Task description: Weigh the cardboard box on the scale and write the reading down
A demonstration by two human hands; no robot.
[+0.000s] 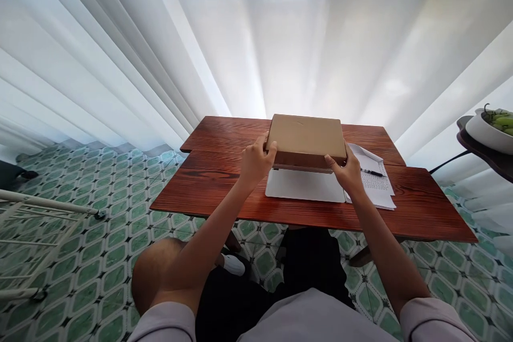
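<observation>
A laptop stands half open on the red-brown wooden table [216, 181]. Its tan lid [306, 136] is tilted low over the white base [302, 186]. My left hand [256, 161] grips the lid's left front corner, fingers curled round the edge. My right hand [348, 172] grips the lid's right front corner the same way. Both forearms reach in from below.
Printed papers [377, 184] with a black pen [372, 172] lie right of the laptop. A dark side table with a white bowl of green fruit [495, 128] is at far right. White curtains hang behind. A white metal rack [36, 224] stands on the green tiled floor at left.
</observation>
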